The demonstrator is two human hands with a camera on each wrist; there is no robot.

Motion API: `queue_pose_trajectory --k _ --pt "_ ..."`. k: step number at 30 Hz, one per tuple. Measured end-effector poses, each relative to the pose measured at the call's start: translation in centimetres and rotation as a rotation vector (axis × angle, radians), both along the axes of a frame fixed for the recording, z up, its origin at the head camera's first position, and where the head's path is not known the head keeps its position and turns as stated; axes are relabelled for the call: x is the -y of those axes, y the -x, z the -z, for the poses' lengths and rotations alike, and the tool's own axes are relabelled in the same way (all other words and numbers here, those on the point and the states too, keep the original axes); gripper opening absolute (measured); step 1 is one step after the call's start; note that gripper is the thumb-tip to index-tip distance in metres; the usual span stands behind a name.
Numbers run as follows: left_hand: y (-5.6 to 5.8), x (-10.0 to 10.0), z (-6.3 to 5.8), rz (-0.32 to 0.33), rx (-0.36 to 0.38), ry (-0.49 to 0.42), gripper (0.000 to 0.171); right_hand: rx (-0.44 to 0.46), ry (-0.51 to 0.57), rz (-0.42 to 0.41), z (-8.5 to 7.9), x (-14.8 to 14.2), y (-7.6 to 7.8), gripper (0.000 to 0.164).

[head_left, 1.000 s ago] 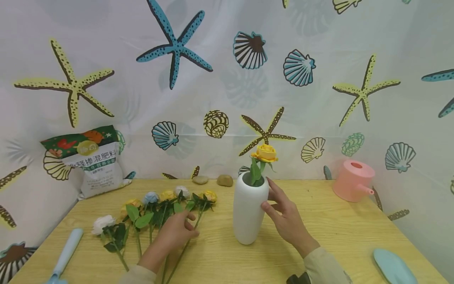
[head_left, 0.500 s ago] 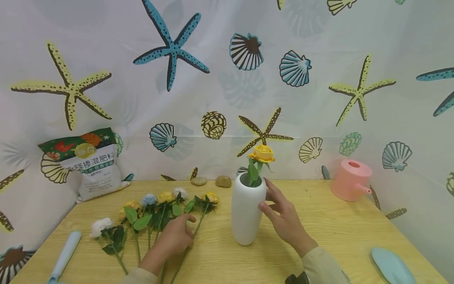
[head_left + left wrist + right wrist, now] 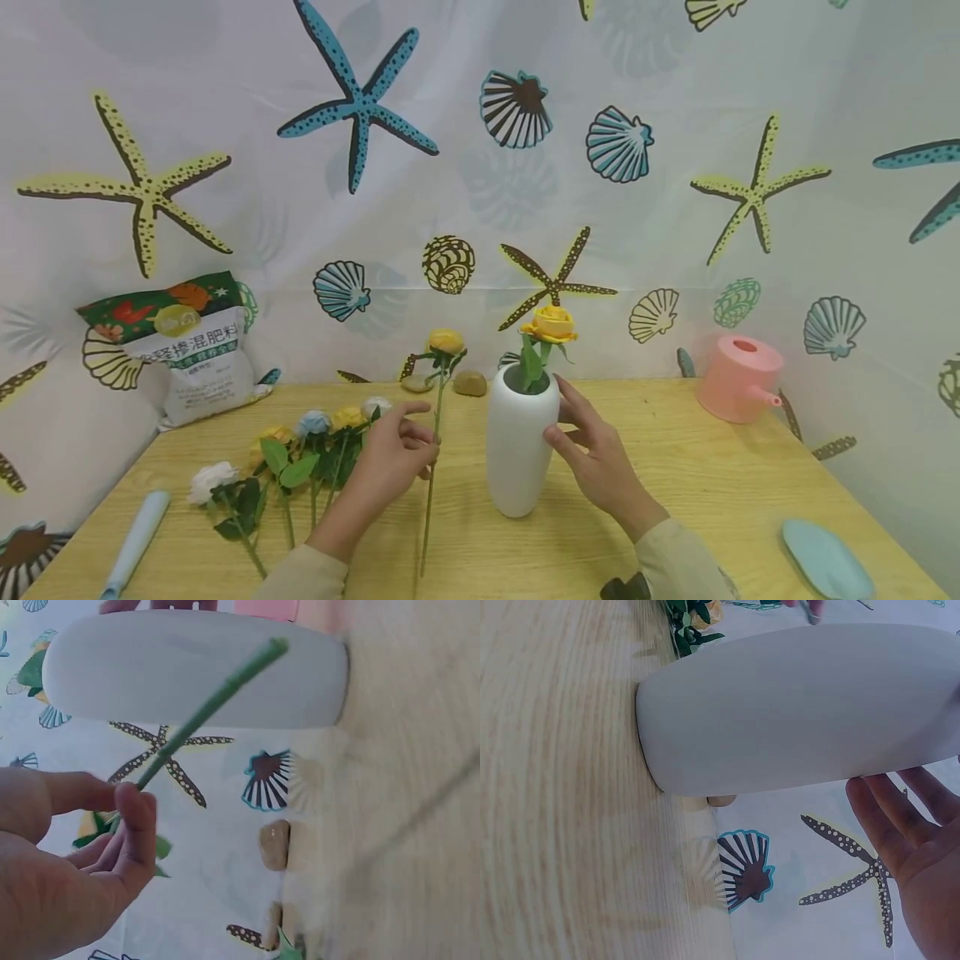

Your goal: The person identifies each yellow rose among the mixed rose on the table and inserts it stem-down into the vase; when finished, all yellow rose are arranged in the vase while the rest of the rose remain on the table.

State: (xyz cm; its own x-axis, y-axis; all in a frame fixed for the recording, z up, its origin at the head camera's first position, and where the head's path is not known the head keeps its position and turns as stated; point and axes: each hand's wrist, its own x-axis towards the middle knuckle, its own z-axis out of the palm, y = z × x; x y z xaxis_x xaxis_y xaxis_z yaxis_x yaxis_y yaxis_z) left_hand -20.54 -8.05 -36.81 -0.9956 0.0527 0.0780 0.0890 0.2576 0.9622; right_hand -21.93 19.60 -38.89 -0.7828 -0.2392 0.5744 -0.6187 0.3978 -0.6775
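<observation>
In the head view, my left hand (image 3: 397, 450) pinches the green stem of a yellow artificial rose (image 3: 446, 342), held upright left of the vase. The left wrist view shows the bare stem end (image 3: 217, 697) sticking out past thumb and fingers. My right hand (image 3: 603, 458) holds the upper right side of a white vase (image 3: 517, 454), thumb in front and fingers behind. Another yellow rose (image 3: 552, 323) stands in the vase's mouth. In the right wrist view, fingertips (image 3: 859, 791) touch the vase wall; the thumb is not clearly visible there.
White, blue and yellow flowers (image 3: 300, 475) lie at left. A fertilizer bag (image 3: 202, 367) leans on the patterned backdrop. Two stones (image 3: 470, 383) sit behind the vase. A pink watering can (image 3: 738, 379), a light blue oval piece (image 3: 827, 557) and a light blue handle (image 3: 138, 537) lie about.
My left hand has lifted a yellow rose off the table, from lying beside the other flowers to upright near the vase. The right hand stays on the vase.
</observation>
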Motion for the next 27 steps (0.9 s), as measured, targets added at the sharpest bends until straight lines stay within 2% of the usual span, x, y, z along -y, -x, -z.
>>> queue_pose_trajectory --k 6,11,15,20,23,27 --pt "0.5 -1.4 -2.3 -0.11 -0.105 -0.178 0.057 0.002 0.004 -0.009 -0.2 0.0 0.0 0.062" --pt "1.1 -2.5 -4.8 -0.204 -0.188 -0.282 0.059 0.005 0.006 -0.008 -0.2 0.0 0.0 0.062" --pt "1.2 -3.0 -6.7 -0.251 -0.274 -0.4 0.059 0.0 0.009 -0.015 -0.3 0.0 0.0 0.061" --pt "1.4 -3.5 -8.5 -0.289 -0.396 -0.541 0.057 0.002 0.01 -0.018 -0.3 -0.1 0.0 0.061" --pt "1.5 -3.7 -9.4 -0.305 -0.474 -0.583 0.056 0.008 0.01 -0.015 -0.3 -0.1 0.0 0.061" --pt "1.9 -4.1 -10.4 -0.322 -0.56 -0.581 0.056 0.014 0.009 -0.017 -0.3 -0.2 0.0 0.061"
